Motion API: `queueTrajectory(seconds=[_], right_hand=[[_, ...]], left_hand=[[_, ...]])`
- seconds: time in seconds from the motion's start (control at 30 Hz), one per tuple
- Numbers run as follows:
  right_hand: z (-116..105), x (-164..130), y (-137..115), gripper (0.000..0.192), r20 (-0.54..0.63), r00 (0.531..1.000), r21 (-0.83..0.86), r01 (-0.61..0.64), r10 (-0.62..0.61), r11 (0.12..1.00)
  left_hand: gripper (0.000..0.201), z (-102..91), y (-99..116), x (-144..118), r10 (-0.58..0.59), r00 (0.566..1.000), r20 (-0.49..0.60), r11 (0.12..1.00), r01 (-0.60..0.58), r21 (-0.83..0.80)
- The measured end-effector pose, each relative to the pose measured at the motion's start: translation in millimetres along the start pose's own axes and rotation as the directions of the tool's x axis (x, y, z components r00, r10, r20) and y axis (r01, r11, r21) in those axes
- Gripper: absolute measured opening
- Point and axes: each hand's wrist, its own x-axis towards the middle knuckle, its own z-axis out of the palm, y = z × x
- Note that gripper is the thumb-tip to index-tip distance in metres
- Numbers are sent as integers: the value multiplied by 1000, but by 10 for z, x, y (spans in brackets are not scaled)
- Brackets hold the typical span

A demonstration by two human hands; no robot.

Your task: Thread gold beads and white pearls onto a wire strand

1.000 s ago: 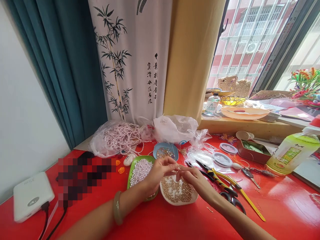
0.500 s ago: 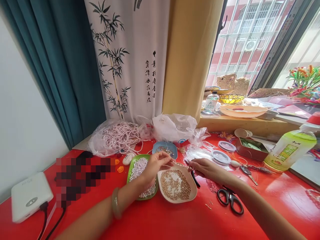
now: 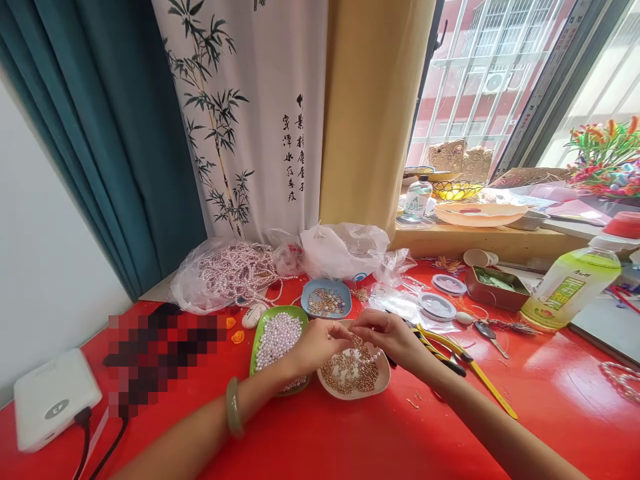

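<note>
While gold beads [image 3: 350,370] glint below, both hands [image 3: 350,339] pinch seemingly thin wire.

Teal curtain [image 3: 100,133], sunlit barred window [image 3: 480,73]

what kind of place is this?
Likely a home craft table for beading, set by a window. Both hands work over a dish of gold beads; a green dish of pearls and a bag of pearl strands lie nearby.

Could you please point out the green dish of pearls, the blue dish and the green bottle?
Green dish [image 3: 264,328]: head view, bare upper-left rim.
Blue dish [image 3: 306,293]: head view, left rim.
Green bottle [image 3: 570,287]: head view, label.
</note>
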Motion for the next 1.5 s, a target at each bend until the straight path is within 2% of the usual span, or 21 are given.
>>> queueTrajectory(seconds=[0.1, 0.2, 0.3, 0.4, 0.5, 0.6, 0.7, 0.83, 1.07, 1.27, 1.5], right_hand=[[13, -15, -21, 25, -14, 998, 154, -55, 58, 987], [32, -9, 16, 25, -11, 993, 248, -113, 120, 962], [53, 15, 105, 23, -56, 989, 281, -113, 134, 953], [65, 34, 185, 24, -93, 984, 331, -116, 154, 937], [82, 37, 200, 26, -99, 981, 363, -118, 164, 924], [119, 22, 164, 22, -84, 979, 372, -140, 184, 918], [171, -4, 121, 22, -41, 979, 387, -169, 200, 907], [228, -31, 90, 21, -1, 975, 396, -203, 222, 896], [276, -28, 154, 21, 28, 972, 369, -228, 234, 901], [298, -33, 228, 18, 26, 975, 353, -215, 220, 911], [317, -48, 239, 19, 23, 981, 376, -188, 194, 907]], left_hand=[[19, -32, -2, -1, 19, 998, 56, 997, -23, 77], [20, -95, -10, -3, 34, 997, 69, 968, -50, 248], [18, -178, -19, -1, 104, 992, 68, 877, -124, 463], [16, -283, -11, 12, 133, 986, 105, 793, -169, 586], [17, -454, 37, 33, 131, 989, 73, 761, -147, 631], [16, -695, 91, 58, 71, 997, 32, 749, -75, 658], [14, -913, 75, 93, -19, 998, 66, 684, -35, 728], [13, -1008, -81, 165, -67, 997, 48, 664, 9, 748], [18, -822, -292, 230, -57, 997, -42, 674, 70, 735], [10, -814, -322, 214, -50, 996, -76, 712, 89, 697], [13, -854, -226, 217, -55, 994, -91, 839, 95, 536]])
